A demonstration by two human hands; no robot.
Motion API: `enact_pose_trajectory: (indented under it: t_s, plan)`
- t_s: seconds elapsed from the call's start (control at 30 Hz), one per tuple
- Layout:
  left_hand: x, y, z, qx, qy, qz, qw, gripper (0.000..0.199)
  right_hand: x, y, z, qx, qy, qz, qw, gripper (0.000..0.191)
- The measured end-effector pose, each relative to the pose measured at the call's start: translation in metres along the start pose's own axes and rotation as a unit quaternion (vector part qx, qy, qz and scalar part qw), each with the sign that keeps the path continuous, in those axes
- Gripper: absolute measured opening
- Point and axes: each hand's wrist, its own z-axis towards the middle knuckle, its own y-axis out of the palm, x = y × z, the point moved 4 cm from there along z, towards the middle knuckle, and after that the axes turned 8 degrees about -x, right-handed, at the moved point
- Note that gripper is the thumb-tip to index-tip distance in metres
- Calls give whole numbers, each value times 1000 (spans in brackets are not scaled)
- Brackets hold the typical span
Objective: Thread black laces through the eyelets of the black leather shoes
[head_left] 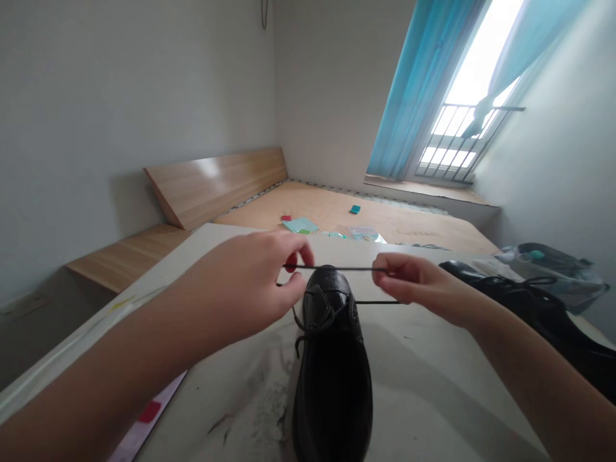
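A black leather shoe point(333, 378) stands on the white tabletop point(423, 385), toe pointing away from me, its laces tied in a bow. Above its toe a thin black cord point(344, 268) runs taut and level between my two hands. My left hand point(260, 276) has its fingers curled around the cord's left part, left of the toe. To the right, my right hand point(414, 279) pinches the other end. A second dark line point(378, 302) lies lower, between the shoe and my right hand; whether it belongs to the same cord I cannot tell.
Another black laced shoe point(524, 301) lies at the right edge. Behind it sits a clear plastic bag point(568, 276). Small packets point(301, 224) and a teal piece point(355, 209) lie on the wooden bed board point(414, 224) beyond. A pink-and-white sheet point(149, 417) is under my left forearm.
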Motion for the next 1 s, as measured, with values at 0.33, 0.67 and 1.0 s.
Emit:
enact_pose_trajectory:
  t_s: [0.33, 0.67, 1.0]
  plan:
    - [-8, 10, 4, -60, -73, 175, 980, 36, 33, -18, 1, 53, 115, -123, 984, 23]
    - [3, -48, -17, 182, -170, 292, 924, 39, 38, -56, -1, 286, -1, 207, 936, 29]
    - [34, -13, -21, 55, 180, -222, 957, 23, -35, 12, -14, 20, -84, 276, 957, 47]
